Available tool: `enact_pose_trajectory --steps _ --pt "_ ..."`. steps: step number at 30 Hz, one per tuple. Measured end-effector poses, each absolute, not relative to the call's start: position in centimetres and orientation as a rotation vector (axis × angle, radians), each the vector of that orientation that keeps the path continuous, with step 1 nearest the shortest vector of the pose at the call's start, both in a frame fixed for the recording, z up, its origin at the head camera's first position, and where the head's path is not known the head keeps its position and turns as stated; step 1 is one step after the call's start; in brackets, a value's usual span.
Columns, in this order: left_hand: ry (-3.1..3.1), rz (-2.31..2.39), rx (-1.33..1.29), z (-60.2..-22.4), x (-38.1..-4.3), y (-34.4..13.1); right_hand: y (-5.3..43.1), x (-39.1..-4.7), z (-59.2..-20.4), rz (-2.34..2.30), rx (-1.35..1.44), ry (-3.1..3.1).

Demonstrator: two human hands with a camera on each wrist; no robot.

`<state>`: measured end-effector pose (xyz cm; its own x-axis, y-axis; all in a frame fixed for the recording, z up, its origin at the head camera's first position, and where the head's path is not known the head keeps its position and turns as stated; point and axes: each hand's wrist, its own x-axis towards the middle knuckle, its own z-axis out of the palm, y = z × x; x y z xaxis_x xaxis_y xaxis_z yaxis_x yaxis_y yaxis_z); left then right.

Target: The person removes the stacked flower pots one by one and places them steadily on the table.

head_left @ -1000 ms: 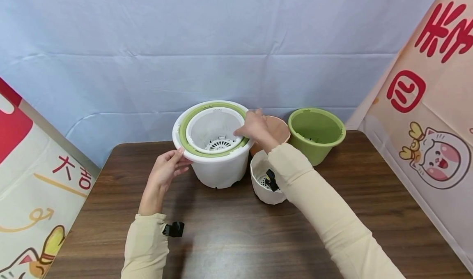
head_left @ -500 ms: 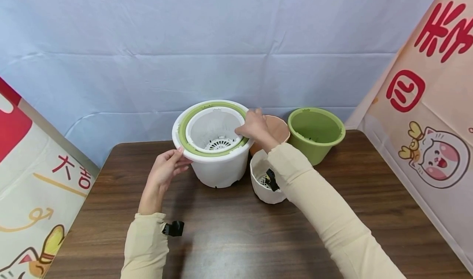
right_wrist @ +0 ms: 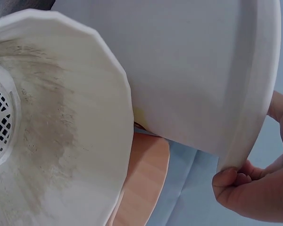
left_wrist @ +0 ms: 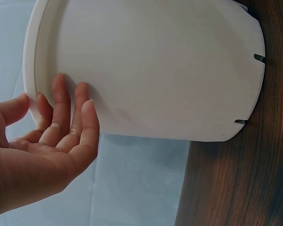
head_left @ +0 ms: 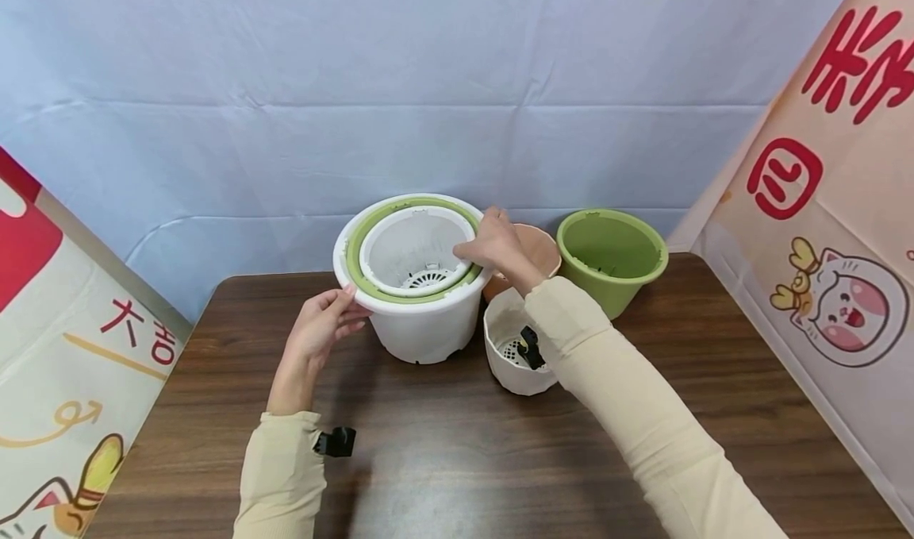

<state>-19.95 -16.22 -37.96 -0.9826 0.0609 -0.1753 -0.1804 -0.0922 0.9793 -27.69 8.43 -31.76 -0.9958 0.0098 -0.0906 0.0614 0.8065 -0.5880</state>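
A large white flowerpot (head_left: pixel 421 336) stands toward the back of the wooden table, left of the other pots. Nested in it is a green pot (head_left: pixel 354 257), only its rim showing, and inside that a smaller white pot (head_left: pixel 400 245) with a slotted bottom. My left hand (head_left: pixel 324 325) pinches the large pot's rim at the front left, thumb on top and fingers against the outer wall. On the opposite side my right hand (head_left: pixel 493 241) holds the rim, its thumb reaching over toward the inner pot. The right wrist view shows the fingers (right_wrist: pixel 226 179) curled under the large pot's rim.
Right of the stack stands a small white pot (head_left: pixel 510 376) with a grated bottom and stained inner wall. Behind it is an orange pot (head_left: pixel 539 249), partly covered by my right hand. A green pot (head_left: pixel 614 245) stands farther right. A pale cloth (head_left: pixel 286 158) hangs behind the table.
My right wrist and sleeve have shifted slightly to the right. Both hands keep their hold on the rim, and the pots stand as before.
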Motion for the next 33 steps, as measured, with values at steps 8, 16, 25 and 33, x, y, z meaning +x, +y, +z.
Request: enact_pose_trajectory --steps 8,16,25,33 --pt "2.002 2.204 -0.129 -38.0 -19.9 -16.3 9.1 -27.9 -31.4 -1.018 0.024 2.835" --pt "2.003 2.203 -0.142 -37.9 -19.9 -16.2 9.9 -28.0 -31.4 -1.053 -0.022 2.819" --pt "2.001 2.201 -0.141 -37.8 -19.7 -16.2 10.1 -28.2 -31.3 -1.014 -0.05 2.823" --pt "2.008 2.199 -0.141 -37.8 -19.7 -16.2 10.1 -28.5 -31.3 -0.972 0.023 2.781"
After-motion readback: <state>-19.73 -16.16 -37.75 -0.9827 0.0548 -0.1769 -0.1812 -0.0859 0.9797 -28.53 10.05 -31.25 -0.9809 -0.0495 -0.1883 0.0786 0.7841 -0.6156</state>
